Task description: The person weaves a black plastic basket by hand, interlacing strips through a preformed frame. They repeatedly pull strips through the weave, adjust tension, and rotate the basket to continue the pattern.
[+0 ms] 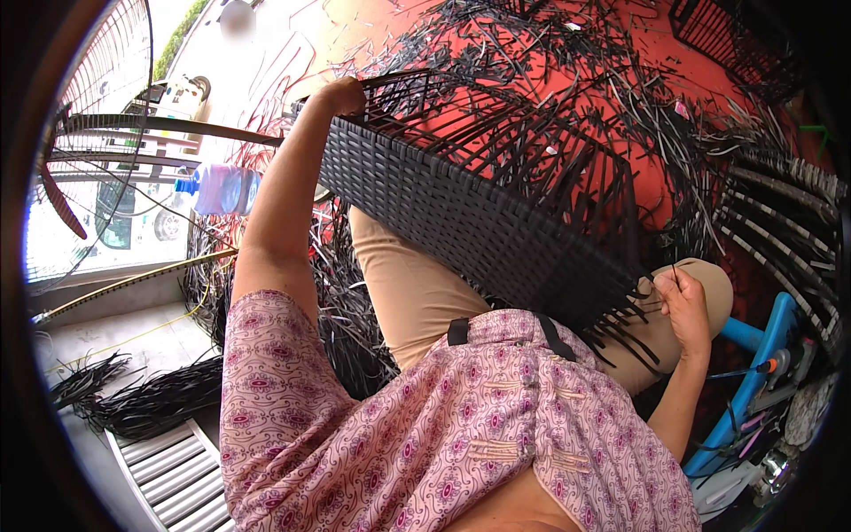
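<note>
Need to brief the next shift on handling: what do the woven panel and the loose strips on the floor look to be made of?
Woven panel: likely synthetic rattan, flat dark strips with a dull sheen, interlaced over a frame. Loose strips: seemingly the same flat black plastic-like strand, lying in limp bundles.

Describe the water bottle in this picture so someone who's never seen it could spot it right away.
Start at the big round wire fan guard on the left. Just right of it, beside the raised left forearm, a clear plastic bottle lies on its side. Its blue cap and pale label stand out from the black weaving strips around it.

The woven frame lies across the lap, a water bottle to its left.
</note>
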A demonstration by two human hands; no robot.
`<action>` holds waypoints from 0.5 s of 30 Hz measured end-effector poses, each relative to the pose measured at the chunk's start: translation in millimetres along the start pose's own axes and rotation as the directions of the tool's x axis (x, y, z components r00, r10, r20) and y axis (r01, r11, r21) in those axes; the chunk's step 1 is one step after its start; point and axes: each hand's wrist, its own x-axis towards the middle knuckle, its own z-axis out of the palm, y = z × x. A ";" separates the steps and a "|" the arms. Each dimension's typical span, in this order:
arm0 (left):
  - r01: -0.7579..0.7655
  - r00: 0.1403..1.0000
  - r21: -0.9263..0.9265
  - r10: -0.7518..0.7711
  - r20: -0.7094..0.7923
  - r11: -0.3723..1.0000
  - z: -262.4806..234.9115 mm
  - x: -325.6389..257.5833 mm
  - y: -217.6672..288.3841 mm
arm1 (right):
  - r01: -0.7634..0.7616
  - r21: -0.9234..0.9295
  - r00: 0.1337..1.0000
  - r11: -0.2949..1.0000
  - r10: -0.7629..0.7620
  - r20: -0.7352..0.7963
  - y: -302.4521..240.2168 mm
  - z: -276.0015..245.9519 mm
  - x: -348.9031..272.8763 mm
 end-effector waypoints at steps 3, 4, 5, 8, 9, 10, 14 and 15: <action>0.143 0.990 -0.157 -0.140 0.027 0.977 -1.6 1.9 -6.0 | -0.002 -0.026 1.000 1.000 0.002 0.002 -3.1 -0.1 1.0; 0.209 0.978 -0.246 -0.209 0.025 0.947 -5.1 0.4 -4.4 | -0.002 -0.037 1.000 0.999 0.002 -0.003 -2.9 -0.3 0.7; 0.234 0.972 -0.296 -0.230 0.047 0.926 -9.6 -0.7 -2.9 | 0.000 -0.046 1.000 0.999 0.000 -0.010 -2.9 -0.2 0.5; 0.318 0.947 -0.420 -0.305 0.101 0.850 -12.0 -0.3 -1.7 | -0.037 -0.031 0.999 0.999 0.036 -0.013 -2.6 2.3 0.1; 0.320 0.946 -0.376 -0.314 0.078 0.870 -7.2 3.3 -2.9 | -0.032 -0.030 0.999 0.999 0.031 -0.009 -2.6 3.0 1.6; 0.322 0.945 -0.331 -0.323 0.055 0.887 -4.2 8.5 -3.9 | -0.027 -0.029 1.000 0.999 0.026 -0.006 -2.7 3.7 3.3; 0.390 0.918 -0.167 -0.396 -0.007 0.906 20.3 30.2 -2.2 | -0.019 -0.036 1.000 0.999 0.018 -0.005 -9.0 12.5 8.8; 0.415 0.903 -0.184 -0.429 -0.040 0.891 23.8 29.5 1.5 | -0.017 -0.048 1.000 0.999 0.016 -0.011 -9.1 12.4 9.8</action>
